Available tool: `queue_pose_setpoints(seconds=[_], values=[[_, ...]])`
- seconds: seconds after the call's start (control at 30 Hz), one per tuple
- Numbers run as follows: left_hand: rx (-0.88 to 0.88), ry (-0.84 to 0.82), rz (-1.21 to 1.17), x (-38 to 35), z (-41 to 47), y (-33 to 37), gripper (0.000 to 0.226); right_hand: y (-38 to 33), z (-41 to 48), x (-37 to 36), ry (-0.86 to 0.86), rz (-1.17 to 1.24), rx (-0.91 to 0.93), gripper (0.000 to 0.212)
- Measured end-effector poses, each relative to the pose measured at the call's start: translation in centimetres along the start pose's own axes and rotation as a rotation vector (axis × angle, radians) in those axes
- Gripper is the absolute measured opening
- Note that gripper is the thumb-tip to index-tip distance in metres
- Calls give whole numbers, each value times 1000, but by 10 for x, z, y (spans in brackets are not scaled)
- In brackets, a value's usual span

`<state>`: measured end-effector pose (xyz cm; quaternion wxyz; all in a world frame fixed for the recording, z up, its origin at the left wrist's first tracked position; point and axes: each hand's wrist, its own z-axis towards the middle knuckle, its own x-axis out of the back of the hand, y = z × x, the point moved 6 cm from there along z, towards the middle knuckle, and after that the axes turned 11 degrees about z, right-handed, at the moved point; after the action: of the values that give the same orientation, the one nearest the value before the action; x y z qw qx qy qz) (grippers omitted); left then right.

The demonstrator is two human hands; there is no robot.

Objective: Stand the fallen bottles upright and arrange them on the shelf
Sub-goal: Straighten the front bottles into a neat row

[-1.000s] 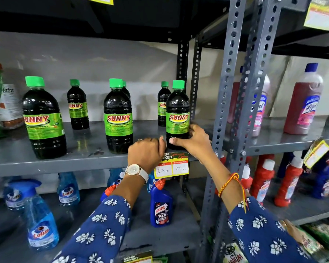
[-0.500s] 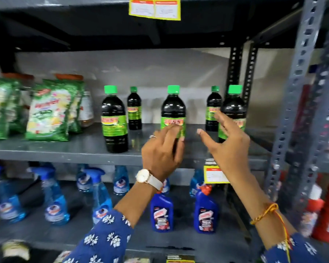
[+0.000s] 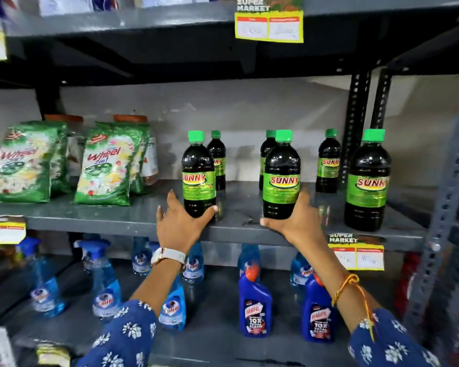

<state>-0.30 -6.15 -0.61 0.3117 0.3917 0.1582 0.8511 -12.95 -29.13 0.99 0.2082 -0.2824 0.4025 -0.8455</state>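
Three large dark Sunny bottles with green caps stand upright along the front of the grey metal shelf (image 3: 112, 221). My left hand (image 3: 179, 225) wraps the base of the left bottle (image 3: 198, 178), thumb on its right side. My right hand (image 3: 296, 221) cups the base of the middle bottle (image 3: 281, 178) from the right. The right bottle (image 3: 367, 181) stands alone, untouched. Three smaller Sunny bottles (image 3: 328, 162) stand upright behind them, near the back wall.
Green Wheel detergent bags (image 3: 104, 165) and jars fill the shelf's left part. Blue Colin spray bottles (image 3: 104, 287) and blue Harpic bottles (image 3: 255, 305) stand on the shelf below. A perforated upright (image 3: 451, 207) borders the right; a price tag (image 3: 355, 252) hangs on the shelf edge.
Both hands left the rightmost bottle and moved left. The left hand closed on the left bottle and the right hand on the middle bottle. The view shifted left and closer.
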Motion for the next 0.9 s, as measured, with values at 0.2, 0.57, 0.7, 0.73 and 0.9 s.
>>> queue_pose_setpoints(seconds=[0.2,0.57,0.7,0.73,0.9], values=[[-58,162,50,-11,1,-6,87,8,2,-3,21,-134,20,90],[-64,193,53,-9,0,-4,80,3,-1,-3,40,-203,51,85],[-61,164,63,-9,0,-3,79,3,-1,-4,37,-216,52,86],[-57,157,66,-9,0,-3,80,2,-1,-3,35,-210,52,87],[-71,118,65,-10,-2,-3,92,2,-2,-4,24,-182,42,88]])
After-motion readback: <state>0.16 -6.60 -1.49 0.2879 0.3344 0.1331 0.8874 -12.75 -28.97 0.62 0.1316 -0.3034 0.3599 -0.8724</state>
